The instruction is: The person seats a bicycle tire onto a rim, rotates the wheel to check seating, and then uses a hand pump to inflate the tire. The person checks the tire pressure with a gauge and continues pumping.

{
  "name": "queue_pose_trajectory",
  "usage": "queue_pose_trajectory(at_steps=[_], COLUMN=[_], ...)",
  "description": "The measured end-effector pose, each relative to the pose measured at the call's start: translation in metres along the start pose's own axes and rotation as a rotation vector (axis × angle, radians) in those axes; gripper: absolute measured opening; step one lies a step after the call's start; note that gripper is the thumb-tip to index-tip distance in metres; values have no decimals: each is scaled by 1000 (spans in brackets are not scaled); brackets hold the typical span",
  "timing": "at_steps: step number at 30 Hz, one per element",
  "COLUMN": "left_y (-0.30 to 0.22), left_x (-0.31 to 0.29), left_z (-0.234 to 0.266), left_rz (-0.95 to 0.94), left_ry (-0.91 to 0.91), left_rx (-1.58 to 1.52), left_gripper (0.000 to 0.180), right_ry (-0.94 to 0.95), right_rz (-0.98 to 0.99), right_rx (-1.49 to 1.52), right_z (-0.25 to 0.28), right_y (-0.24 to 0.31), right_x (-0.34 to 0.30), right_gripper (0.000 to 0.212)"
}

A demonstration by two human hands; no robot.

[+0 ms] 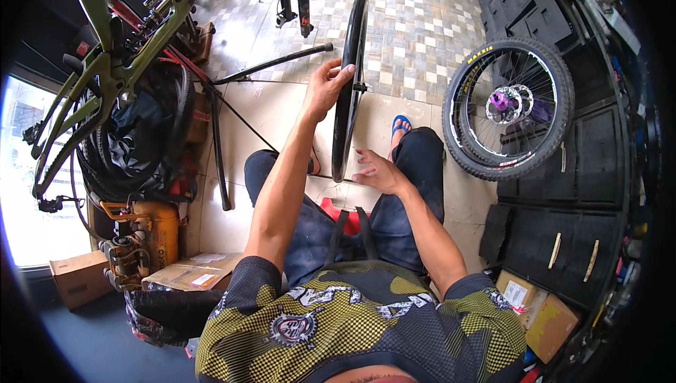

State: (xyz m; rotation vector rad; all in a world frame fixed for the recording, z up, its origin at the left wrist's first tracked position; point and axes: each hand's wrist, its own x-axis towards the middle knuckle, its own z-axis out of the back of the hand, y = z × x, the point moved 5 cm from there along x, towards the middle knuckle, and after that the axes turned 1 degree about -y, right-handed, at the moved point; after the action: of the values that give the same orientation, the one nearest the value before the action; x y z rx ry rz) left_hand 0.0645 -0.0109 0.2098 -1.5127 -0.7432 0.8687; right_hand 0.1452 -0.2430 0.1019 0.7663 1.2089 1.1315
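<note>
A black bicycle wheel (343, 126) stands upright before me, seen almost edge-on. Its hub axle end pokes out on the right side. My left hand (329, 87) grips the wheel from the left, thumb laid across its rim and fingers bent beside it. Close to the wheel's near lower end is my right hand (382, 173), fingers spread and nothing in them. A small gap seems to separate those fingertips from the rim. The far face of the wheel is hidden by the narrow angle.
Bicycle wheels with knobbly tyres (556, 126) lean by black drawer cabinets (542, 235) on the right. At left are a green bike frame (105, 73), black stand legs (274, 63) and a yellow tank (156, 231). A suspension fork (303, 3) hangs ahead; cardboard boxes (197, 270) lie nearby.
</note>
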Motion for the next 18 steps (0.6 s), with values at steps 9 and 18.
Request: queue_pose_trajectory(at_steps=[9,18], left_y=[2,19], left_x=[3,-42], left_z=[-36,-92], left_rz=[13,-116], left_ry=[-16,-122], left_rx=[62,297], left_gripper=[70,74], right_ry=[-547,-444], right_rz=[131,64], right_rx=[-47,-61], right_z=[46,60], right_y=[76,66], right_x=[39,-11], right_gripper=[80,69])
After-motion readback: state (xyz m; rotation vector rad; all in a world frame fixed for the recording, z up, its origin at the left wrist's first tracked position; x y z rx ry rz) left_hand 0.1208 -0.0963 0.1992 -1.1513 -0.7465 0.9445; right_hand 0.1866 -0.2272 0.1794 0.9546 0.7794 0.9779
